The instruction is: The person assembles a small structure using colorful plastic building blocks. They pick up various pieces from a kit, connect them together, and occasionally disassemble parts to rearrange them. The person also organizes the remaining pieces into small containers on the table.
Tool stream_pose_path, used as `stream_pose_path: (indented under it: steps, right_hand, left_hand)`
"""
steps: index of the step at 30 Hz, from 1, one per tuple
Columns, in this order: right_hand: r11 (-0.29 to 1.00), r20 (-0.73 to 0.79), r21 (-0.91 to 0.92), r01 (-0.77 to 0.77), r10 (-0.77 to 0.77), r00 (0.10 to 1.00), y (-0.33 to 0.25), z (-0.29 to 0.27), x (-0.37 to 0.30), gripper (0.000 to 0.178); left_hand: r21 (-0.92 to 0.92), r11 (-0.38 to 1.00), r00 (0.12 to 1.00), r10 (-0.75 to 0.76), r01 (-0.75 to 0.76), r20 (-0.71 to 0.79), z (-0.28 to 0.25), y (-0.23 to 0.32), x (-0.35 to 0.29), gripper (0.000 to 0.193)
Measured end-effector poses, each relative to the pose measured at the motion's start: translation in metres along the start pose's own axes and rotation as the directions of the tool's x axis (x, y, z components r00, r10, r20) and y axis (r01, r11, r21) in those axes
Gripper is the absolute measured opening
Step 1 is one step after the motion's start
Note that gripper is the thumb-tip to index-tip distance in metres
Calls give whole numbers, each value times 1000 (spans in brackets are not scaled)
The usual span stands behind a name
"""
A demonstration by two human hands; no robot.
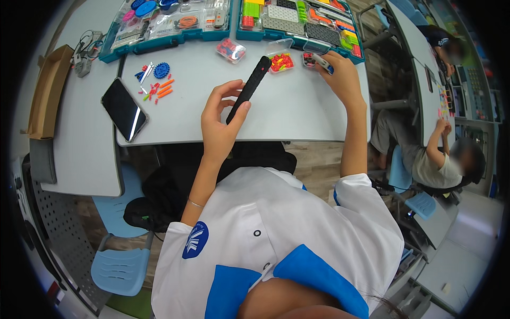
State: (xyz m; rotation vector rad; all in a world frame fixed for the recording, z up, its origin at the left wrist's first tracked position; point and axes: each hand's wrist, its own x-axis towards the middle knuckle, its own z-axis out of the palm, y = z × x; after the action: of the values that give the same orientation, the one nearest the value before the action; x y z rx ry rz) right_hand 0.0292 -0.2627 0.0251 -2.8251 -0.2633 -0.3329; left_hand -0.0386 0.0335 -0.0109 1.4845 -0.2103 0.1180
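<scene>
My left hand (219, 121) is closed around a long black bar (249, 89), which tilts up and to the right above the white table (297, 114). At the right, my right hand (344, 80) pinches a small grey-and-blue piece (322, 63), whose exact kind I cannot make out. That piece is over or beside a small clear box of dark and red parts (308, 60), partly hidden. Between the hands stands an open clear box of red and yellow pegs (280, 63). Left of it lies a clear box of red and blue parts (230, 50).
Two teal cases of building parts, a left one (175, 38) and a right one (265, 34), line the far edge. A black phone (124, 110), a blue gear (161, 70) and loose orange pegs (165, 91) lie left. Two people sit at tables to the right.
</scene>
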Motion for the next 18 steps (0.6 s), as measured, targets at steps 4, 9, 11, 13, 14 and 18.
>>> stream_pose_path:
  steps: [4, 9, 11, 13, 14, 18]
  right_hand:
    - [999, -49, -11, 36, -37, 998, 0, 5, -4, 17]
    - [1000, -16, -15, -27, 27, 999, 0, 8, -8, 19]
    - [1000, -33, -23, -20, 20, 999, 1, 10, -11, 18]
    - [1000, -48, -13, -24, 23, 999, -5, 6, -15, 16]
    - [999, -58, 11, -34, 34, 998, -9, 3, -18, 15]
    - [955, -58, 292, -57, 77, 995, -36, -13, -29, 14]
  left_hand:
    - [6, 1000, 999, 5, -5, 37, 4, -1, 0, 42]
    - [-26, 1000, 999, 5, -4, 40, 8, -3, -1, 41]
    - [-18, 1000, 999, -15, 16, 47, 8, 0, -2, 41]
    - [-20, 999, 998, -33, 34, 48, 8, 5, -4, 41]
    - [-25, 999, 998, -47, 48, 48, 7, 7, -7, 41]
    - [-182, 978, 993, -86, 98, 76, 8, 7, -5, 42]
